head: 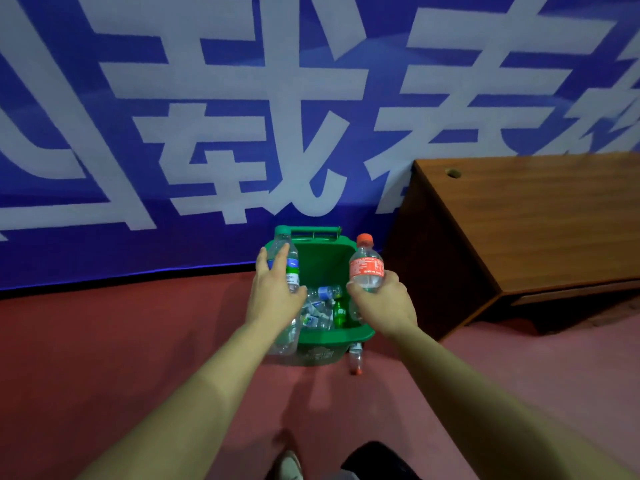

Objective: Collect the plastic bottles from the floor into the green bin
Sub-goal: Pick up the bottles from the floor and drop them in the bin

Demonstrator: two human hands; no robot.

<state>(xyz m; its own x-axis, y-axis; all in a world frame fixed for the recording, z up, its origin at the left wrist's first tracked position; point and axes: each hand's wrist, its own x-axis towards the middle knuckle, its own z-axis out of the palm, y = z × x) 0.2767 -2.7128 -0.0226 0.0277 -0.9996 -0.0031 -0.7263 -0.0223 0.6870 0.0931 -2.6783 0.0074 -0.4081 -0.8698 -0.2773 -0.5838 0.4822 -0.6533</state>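
Head view, centre frame: my left hand [273,299] grips a green-capped bottle [284,252], my right hand [377,301] a red-labelled bottle [366,266], both above the green bin [332,337]. Drop step; next, open both grips. One bottle [356,360] remains on the floor [104,341], lower right of the bin.

A blue banner [104,174] with large white characters covers the wall. A brown wooden table [540,223] stands on the red floor [104,358] at right, against it.
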